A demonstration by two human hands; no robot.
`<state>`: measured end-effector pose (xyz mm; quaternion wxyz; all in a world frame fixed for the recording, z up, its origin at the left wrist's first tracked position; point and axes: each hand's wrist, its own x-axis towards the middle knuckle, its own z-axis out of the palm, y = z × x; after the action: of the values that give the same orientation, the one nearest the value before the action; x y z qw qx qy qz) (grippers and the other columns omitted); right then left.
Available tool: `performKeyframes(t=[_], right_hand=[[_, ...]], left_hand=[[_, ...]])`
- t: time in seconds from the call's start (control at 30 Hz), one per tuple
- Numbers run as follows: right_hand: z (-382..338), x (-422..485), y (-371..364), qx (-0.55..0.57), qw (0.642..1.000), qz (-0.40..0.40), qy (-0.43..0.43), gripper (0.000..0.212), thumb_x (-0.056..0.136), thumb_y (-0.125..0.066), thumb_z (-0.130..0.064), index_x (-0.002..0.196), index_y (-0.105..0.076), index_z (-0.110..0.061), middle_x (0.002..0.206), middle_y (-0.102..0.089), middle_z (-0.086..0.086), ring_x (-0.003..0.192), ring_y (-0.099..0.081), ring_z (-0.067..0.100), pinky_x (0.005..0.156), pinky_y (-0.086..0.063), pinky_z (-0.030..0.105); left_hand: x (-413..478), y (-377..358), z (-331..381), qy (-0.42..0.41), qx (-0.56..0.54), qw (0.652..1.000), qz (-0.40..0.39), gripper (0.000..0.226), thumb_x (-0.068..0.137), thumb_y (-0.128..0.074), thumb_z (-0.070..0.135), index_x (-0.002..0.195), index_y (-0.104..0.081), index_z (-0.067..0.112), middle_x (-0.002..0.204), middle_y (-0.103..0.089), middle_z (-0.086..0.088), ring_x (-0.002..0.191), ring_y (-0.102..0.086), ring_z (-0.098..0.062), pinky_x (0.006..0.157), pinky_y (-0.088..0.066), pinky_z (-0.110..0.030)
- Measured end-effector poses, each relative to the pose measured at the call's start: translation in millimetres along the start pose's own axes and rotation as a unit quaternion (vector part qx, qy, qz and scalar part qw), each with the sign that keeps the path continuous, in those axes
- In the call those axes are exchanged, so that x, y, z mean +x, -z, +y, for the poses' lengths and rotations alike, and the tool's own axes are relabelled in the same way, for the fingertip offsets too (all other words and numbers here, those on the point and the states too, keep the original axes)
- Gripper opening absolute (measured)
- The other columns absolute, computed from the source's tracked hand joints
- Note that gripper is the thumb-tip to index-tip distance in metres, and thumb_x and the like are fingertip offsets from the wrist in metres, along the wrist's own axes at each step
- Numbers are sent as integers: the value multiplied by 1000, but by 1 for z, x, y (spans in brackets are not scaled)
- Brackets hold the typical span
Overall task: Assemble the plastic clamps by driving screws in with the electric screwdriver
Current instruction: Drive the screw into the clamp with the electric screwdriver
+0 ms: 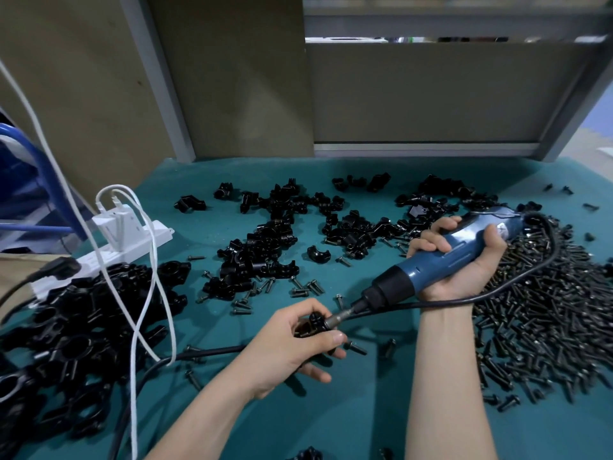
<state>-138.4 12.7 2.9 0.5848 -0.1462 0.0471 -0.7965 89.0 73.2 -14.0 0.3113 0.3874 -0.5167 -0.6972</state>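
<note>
the left hand [298, 343] pinches a black clamp [315, 322] just above the mat [331, 419], fingers curled round it. the right hand [464, 257] grips the blue driver [444, 257], its bit [338, 316] angled down-left into the clamp.

the bit meets the clamp at a slant; if it isn't square to the screw, it may cam out and jab the left fingers [333, 336], which sit right beside the tip. the clamp is held in the air with no support, so torque could twist it out of the pinch. the cord [517, 280] loops over the right wrist and across the screw pile [547, 310]; a tug could drag screws about or pull the driver off line. whether the screw is seated, i cannot tell.
</note>
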Motion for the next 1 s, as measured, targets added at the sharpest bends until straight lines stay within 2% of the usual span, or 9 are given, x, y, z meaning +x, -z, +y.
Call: performKeyframes(t=[0.07, 0.17, 0.23, 0.3, 0.53, 0.73, 0.8, 0.9, 1.0], right_hand=[[0, 0, 0, 0, 1000, -1, -1, 33, 76, -42, -48, 84, -50, -17, 70, -57, -9, 43, -47, 3, 47, -41, 16], [-1, 0, 0, -1, 1000, -5, -3, 33, 76, -43, -48, 85, -50, -17, 70, -57, -9, 43, -47, 3, 47, -42, 16], [0, 0, -1, 0, 1000, -5, -6, 33, 75, -43, -49, 85, -50, -18, 70, -57, -9, 43, -47, 3, 47, -42, 16], [0, 0, 0, 9, 1000, -6, -7, 34, 75, -43, -48, 85, -50, -17, 69, -57, -9, 43, -47, 4, 46, -42, 17], [-2, 0, 2, 16, 1000, -20, -7, 34, 75, -41, -49, 84, -51, -18, 69, -57, -10, 43, -47, 3, 47, -42, 16], [-2, 1, 2, 19, 999, -42, -13, 35, 75, -42, -49, 85, -52, -16, 69, -58, -8, 43, -48, 4, 47, -43, 17], [-2, 1, 2, 32, 998, -57, -15, 33, 73, -52, -45, 85, -52, -15, 69, -59, -6, 43, -50, 6, 46, -44, 19], [-2, -2, 1, 71, 992, -103, -27, 45, 59, -83, -28, 88, -54, -10, 71, -61, 0, 43, -53, 11, 47, -47, 22], [-3, -2, -1, 74, 989, -127, -32, 55, 51, -91, -21, 89, -53, -9, 71, -62, 1, 44, -54, 13, 47, -48, 23]], left_hand=[[1, 2, -3, 1, 23, 1000, 5, 12, 81, -75, 16, 77, -65, 21, 100, -73, -15, 98, -70, -27, 58, -58, -30], [1, 4, -6, -2, 53, 999, 11, 4, 90, -66, 11, 90, -61, 10, 98, -74, -9, 99, -70, -20, 62, -59, -33], [0, 4, -6, -13, 71, 997, 6, 7, 92, -61, 12, 98, -61, 17, 94, -74, -11, 94, -70, -20, 61, -59, -34], [0, 4, -4, -26, 80, 996, -2, 13, 92, -61, 13, 95, -63, 26, 94, -73, -12, 94, -69, -22, 60, -58, -33], [1, 4, -7, -42, 87, 995, 5, 10, 93, -57, 1, 86, -54, 9, 99, -74, -8, 102, -69, -23, 69, -59, -34], [4, 7, -8, -51, 126, 991, 17, 17, 81, -74, 18, 84, -57, 16, 96, -75, -4, 86, -67, -18, 84, -55, -40], [4, 8, -8, -50, 145, 988, 15, 16, 78, -73, 24, 87, -61, 24, 98, -76, 0, 88, -69, -13, 88, -54, -37], [6, 8, -10, -25, 98, 995, 15, 11, 75, -73, 23, 83, -67, 25, 103, -72, -16, 102, -69, -28, 94, -54, -42], [6, 9, -11, -10, 78, 997, -6, 8, 78, -73, 20, 83, -70, 25, 107, -71, -16, 105, -68, -30, 92, -55, -38]])
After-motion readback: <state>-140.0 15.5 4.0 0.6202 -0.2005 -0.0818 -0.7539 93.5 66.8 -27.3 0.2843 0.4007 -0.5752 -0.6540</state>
